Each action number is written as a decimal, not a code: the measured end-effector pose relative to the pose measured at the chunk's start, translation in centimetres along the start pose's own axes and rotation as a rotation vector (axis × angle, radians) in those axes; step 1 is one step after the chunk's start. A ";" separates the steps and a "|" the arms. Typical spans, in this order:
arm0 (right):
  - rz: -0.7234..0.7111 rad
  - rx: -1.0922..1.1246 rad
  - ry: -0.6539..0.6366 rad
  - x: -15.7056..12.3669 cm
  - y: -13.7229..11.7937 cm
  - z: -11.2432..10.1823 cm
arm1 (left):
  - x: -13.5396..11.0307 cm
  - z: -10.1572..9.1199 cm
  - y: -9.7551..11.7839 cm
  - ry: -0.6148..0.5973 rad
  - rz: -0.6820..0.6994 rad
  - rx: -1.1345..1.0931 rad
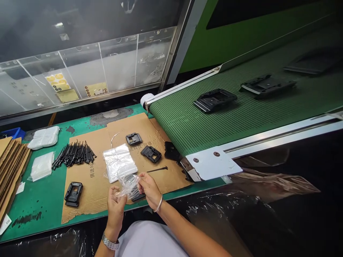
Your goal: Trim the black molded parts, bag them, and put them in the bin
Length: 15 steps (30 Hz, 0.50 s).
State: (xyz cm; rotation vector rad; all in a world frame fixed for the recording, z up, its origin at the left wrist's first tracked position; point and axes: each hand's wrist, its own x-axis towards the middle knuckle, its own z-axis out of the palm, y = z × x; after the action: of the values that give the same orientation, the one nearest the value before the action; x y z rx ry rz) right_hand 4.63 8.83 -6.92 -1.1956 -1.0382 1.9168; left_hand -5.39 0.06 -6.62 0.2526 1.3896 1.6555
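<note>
Between my hands, near the table's front edge, is a crumpled clear plastic bag (129, 185). My left hand (115, 203) pinches its left side, and my right hand (150, 189) grips the right side. Partly hidden behind the bag, a black plastic part (138, 197) lies on the cardboard. Just beyond my hands rests a stack of clear plastic bags (119, 164). Two black plastic frames, one farther back (133, 138) and one nearer (151, 154), lie past the stack. A single black rod (157, 169) is to the right.
A green conveyor belt (171, 121) slopes up at right, carrying black plastic parts (215, 100). At left are a pile of black rods (75, 153), bag bundles (41, 166), stacked cardboard (12, 167) and another black frame (73, 194). Cardboard sheets (88, 192) cover part of the green table.
</note>
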 end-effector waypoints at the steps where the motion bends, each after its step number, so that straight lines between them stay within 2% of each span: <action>1: -0.040 -0.051 -0.019 -0.1 0.2 0.3 | 0.1 0.0 -0.3 0.076 0.044 0.114; 3: -0.171 -0.276 -0.066 -0.6 0.5 0.8 | 0.4 -0.4 -1.1 0.229 0.101 0.258; 5: -0.344 -0.587 -0.139 -1.2 0.8 1.2 | 0.7 -1.0 -1.8 0.303 0.237 0.442; 6: -0.437 -0.729 -0.195 -1.5 0.9 1.3 | 0.8 -1.4 -2.2 0.289 0.349 0.575; 8: -0.607 -0.906 -0.320 -1.7 1.1 1.3 | 1.0 -2.4 -2.6 0.163 0.573 0.866; 9: -0.666 -0.938 -0.370 -1.7 1.2 1.1 | 1.2 -2.9 -2.7 0.093 0.635 0.966; 10: -0.701 -0.943 -0.384 -1.6 1.4 0.7 | 1.5 -3.4 -2.7 0.060 0.641 1.017; 11: -0.709 -0.935 -0.349 -1.3 1.8 0.2 | 1.8 -4.0 -2.6 0.083 0.615 1.044; 12: -0.688 -0.926 -0.263 -1.0 2.2 -0.5 | 2.2 -4.5 -2.5 0.161 0.573 1.061; 15: -0.454 -0.918 0.038 0.2 4.4 -2.9 | 3.4 -6.0 -2.0 0.431 0.461 1.098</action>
State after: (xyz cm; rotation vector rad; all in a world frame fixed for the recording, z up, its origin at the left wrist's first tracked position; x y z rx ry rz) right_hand 6.75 7.71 -11.62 -1.2697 -2.0686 1.0484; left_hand -10.24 -1.55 -11.69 0.9289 2.6385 1.1289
